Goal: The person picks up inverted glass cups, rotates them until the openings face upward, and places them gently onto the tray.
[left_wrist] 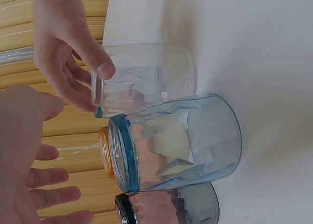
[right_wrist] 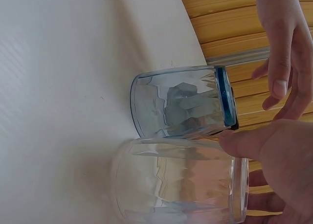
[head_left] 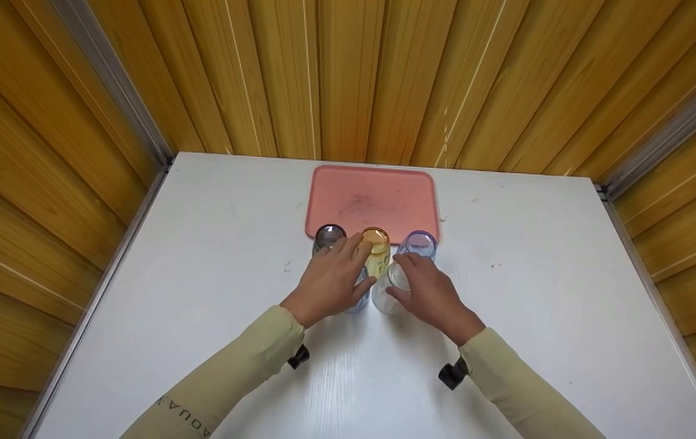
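The right hand (head_left: 433, 289) holds the top of a clear glass (head_left: 386, 300). The left hand (head_left: 330, 280) has its fingers spread near a blue glass (left_wrist: 210, 141). Both glasses stand on the white counter (head_left: 537, 274).

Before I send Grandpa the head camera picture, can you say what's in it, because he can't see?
A person's left hand hovers by a pale blue glass while the right hand holds a clear glass on a white table. Behind stand a dark glass, an amber glass and a bluish-purple glass beside a pink tray.
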Demonstrator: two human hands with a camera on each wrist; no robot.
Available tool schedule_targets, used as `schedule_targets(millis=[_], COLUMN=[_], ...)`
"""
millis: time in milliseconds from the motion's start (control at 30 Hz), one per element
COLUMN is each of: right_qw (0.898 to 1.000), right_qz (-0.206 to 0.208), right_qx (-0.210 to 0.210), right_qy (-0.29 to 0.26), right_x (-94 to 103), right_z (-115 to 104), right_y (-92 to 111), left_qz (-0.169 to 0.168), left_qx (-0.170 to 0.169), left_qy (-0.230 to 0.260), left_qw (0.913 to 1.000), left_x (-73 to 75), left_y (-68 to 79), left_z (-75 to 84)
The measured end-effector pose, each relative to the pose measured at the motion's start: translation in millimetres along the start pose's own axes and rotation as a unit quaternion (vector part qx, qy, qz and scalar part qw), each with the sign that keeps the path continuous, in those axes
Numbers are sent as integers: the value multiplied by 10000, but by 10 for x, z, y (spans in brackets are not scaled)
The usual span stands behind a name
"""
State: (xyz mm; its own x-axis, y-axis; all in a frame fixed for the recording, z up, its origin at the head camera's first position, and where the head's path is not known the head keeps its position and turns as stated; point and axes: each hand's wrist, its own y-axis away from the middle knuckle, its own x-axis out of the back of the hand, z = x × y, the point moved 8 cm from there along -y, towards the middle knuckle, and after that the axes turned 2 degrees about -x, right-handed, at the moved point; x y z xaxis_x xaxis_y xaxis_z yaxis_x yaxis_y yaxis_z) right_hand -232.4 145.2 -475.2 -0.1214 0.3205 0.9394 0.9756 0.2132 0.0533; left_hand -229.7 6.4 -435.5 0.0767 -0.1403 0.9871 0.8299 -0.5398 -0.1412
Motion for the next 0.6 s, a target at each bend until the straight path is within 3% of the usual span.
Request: schedule_targets(millis=[333,600], right_qw=[9996,9983], right_qz=[226,517], right_qx=[127,275], right_qy=[-55,-13], right_x=[101,181], right_z=[-5,-42], right_y=[61,122], left_qz=[22,244], left_qx=[-128,-412], left_qy=[125,135], left_qw=[9998,9988], left_x=[-18,-13], left_y=[-28,-29], left_z=[61,128])
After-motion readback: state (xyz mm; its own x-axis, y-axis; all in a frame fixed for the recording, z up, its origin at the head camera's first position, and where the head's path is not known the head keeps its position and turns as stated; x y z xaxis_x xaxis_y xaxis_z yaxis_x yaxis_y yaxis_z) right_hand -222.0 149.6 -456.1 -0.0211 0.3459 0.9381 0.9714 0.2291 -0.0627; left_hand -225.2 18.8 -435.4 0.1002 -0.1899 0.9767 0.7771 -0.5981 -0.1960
